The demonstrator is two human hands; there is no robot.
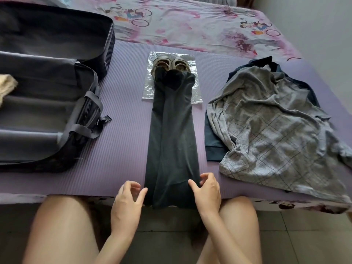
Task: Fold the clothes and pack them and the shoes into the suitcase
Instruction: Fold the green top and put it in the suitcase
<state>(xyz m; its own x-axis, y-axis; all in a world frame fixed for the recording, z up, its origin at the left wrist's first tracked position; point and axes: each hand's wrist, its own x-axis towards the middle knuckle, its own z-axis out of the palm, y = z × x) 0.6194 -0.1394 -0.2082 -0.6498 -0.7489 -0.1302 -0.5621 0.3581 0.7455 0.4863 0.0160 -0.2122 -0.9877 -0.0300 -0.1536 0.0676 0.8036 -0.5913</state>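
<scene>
A long dark garment (171, 134), folded lengthwise into a narrow strip, lies down the middle of the purple mat (122, 149). Its far end covers part of a pair of pale shoes (169, 65) on a clear plastic bag (150, 86). Its near end hangs over the bed edge. My left hand (127, 202) hovers just left of that end, fingers loosely curled, holding nothing. My right hand (207, 193) sits at the strip's right edge, fingertips touching the fabric. An open dark suitcase (47, 103) lies at the left.
A grey checked garment (266, 130) lies crumpled over a dark blue one (215, 141) at the right. A cream item (6, 86) sits in the suitcase. The floral bedsheet (190, 25) stretches behind. My bare knees are below the bed edge.
</scene>
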